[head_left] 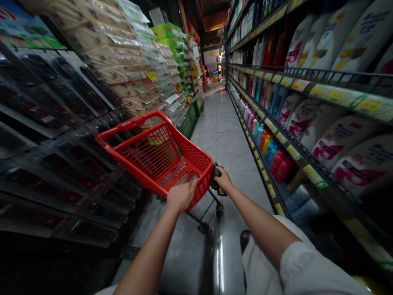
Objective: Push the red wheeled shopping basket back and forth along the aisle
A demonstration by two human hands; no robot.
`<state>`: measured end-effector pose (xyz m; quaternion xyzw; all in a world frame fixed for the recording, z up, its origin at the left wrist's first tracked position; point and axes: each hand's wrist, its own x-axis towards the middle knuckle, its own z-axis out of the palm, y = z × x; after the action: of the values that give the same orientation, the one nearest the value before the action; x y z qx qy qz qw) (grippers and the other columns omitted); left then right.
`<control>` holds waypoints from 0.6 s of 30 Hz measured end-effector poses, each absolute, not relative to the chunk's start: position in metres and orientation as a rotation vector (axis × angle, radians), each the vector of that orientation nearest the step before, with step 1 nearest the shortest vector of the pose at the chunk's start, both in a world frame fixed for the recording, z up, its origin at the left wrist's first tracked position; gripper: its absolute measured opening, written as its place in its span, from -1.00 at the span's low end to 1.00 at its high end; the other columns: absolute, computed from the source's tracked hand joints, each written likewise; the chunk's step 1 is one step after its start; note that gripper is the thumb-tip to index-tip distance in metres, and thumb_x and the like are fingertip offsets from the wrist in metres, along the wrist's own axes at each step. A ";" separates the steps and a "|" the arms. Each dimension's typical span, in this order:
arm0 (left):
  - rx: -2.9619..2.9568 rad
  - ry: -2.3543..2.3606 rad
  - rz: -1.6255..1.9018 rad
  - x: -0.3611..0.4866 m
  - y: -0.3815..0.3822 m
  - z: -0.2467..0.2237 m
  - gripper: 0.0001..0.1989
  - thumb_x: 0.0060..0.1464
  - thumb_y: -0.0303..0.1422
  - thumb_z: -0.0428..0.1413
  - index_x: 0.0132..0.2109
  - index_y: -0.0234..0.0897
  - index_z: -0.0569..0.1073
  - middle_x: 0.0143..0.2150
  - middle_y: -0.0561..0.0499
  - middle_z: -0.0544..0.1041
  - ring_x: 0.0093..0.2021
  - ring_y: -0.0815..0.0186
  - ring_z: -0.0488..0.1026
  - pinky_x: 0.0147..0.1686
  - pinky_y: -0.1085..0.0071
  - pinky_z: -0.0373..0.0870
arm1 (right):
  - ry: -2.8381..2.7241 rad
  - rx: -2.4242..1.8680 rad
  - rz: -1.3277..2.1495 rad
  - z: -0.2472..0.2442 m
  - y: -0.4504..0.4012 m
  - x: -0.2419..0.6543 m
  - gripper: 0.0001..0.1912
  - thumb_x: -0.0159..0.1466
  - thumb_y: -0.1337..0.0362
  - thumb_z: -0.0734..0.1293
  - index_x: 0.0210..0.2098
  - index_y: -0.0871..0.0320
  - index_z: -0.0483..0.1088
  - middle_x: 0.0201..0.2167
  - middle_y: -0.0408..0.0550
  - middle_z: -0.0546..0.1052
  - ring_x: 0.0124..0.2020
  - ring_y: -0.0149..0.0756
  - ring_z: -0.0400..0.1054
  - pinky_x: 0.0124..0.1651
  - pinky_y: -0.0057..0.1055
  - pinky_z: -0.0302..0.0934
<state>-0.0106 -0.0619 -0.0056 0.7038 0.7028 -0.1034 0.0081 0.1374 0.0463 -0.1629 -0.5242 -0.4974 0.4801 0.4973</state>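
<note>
pale sleeve (310, 266) nearest; left fingers (192, 189) grip red cart's (172, 174) near rim; right fingers (221, 171) clasp dark object (216, 186)

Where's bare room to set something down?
Free: visible basket floor, walled in by the red cart; aisle floor between cart and right-hand shelves. Crowded: the shelves, lined with bottles, and the left side, stacked with packages.

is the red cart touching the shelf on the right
Apart. The head view shows a strip of grey floor between the cart and the shelf.
</note>
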 end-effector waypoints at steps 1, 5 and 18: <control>2.200 2.199 -0.324 -0.011 -0.062 -0.006 -0.25 0.33 -0.06 -0.47 -0.09 -0.27 0.58 -0.15 -0.24 0.63 -0.09 0.03 0.58 -0.13 0.19 0.42 | -1.204 -1.292 1.221 -0.165 0.044 0.136 -0.48 -0.18 0.38 0.26 -0.18 0.15 0.48 -0.28 -0.12 0.53 -0.23 -0.23 0.40 -0.14 -0.36 0.29; 2.207 2.195 -0.334 -0.013 -0.062 -0.007 -0.26 0.32 -0.05 -0.46 -0.08 -0.25 0.58 -0.17 -0.23 0.63 -0.10 0.03 0.58 -0.15 0.20 0.43 | -1.175 -1.287 1.285 -0.157 0.047 0.142 -0.50 -0.18 0.35 0.22 -0.22 0.19 0.50 -0.41 -0.15 0.51 -0.39 -0.27 0.37 -0.29 -0.40 0.28; 2.219 2.215 -0.282 0.007 -0.052 -0.013 -0.23 0.32 -0.07 -0.51 -0.09 -0.28 0.57 -0.17 -0.26 0.63 -0.13 0.04 0.59 -0.17 0.20 0.43 | -1.149 -1.513 0.971 -0.135 0.001 0.110 -0.37 0.13 0.24 0.27 0.21 0.10 0.24 -0.01 0.11 0.42 -0.03 -0.14 0.39 0.01 -0.25 0.29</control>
<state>0.0070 -0.0520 -0.0132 0.7048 0.7037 -0.0895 -0.0033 0.1101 0.0012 -0.1347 -0.6209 -0.4714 0.3986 0.4831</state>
